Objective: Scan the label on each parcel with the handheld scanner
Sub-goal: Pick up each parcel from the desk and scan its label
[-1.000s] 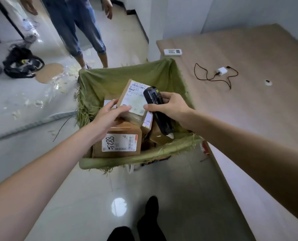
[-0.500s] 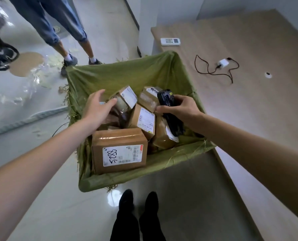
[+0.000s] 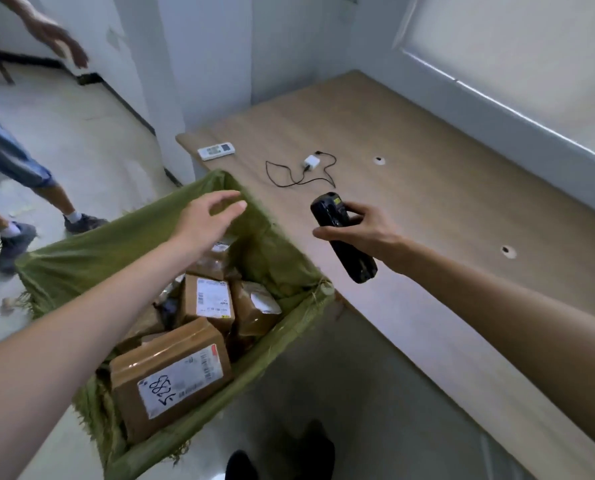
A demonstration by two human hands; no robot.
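A green cloth bin [image 3: 282, 258] on the floor holds several brown cardboard parcels with white labels. The nearest parcel [image 3: 171, 375] has "5288" handwritten on its label. Behind it stands a smaller parcel [image 3: 207, 299] with its label facing up. My left hand [image 3: 207, 216] hovers above the bin's far corner, fingers relaxed and spread, holding nothing. My right hand [image 3: 362, 226] grips the black handheld scanner [image 3: 341, 237] over the wooden table's edge, to the right of the bin.
The wooden table [image 3: 427, 209] carries a white remote [image 3: 216, 150] and a white charger with a black cable [image 3: 310, 168]. Another person's legs [image 3: 22, 181] and hand [image 3: 60, 39] stand at the far left. My feet [image 3: 289, 455] are below the bin.
My left hand let go of the parcel it held and rose above the bin. My right hand carried the scanner out of the bin, rightward over the table. The view swung toward the table.
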